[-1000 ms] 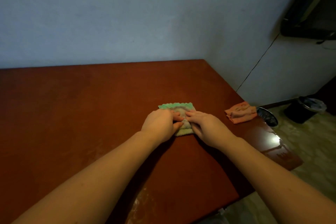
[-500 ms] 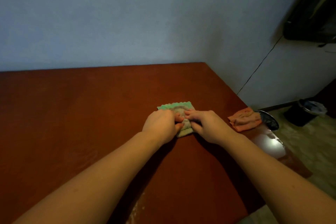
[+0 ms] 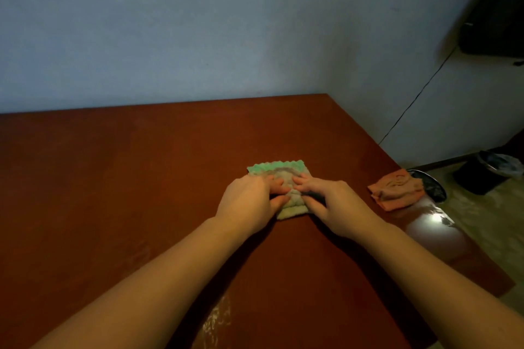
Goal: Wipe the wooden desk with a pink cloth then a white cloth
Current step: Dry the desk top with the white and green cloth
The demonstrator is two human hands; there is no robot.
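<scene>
The pink cloth (image 3: 395,193) is seen laid aside, crumpled, at about 3 o'clock near the right edge of the wooden surface (image 3: 113,178), so the first wipe is judged done. The white cloth (image 3: 293,208), a soft, ribbed piece with a green scalloped hem, lies at the centre and is pinched from both sides: the left grip (image 3: 249,201) and right grip (image 3: 331,204) are each closed on its folds, fingers curled. It appears to be gathered or folded, so the second wipe is judged barely begun. A pale dusty streak (image 3: 218,323) is seen at 6 o'clock on the smooth, reddish-brown top.
</scene>
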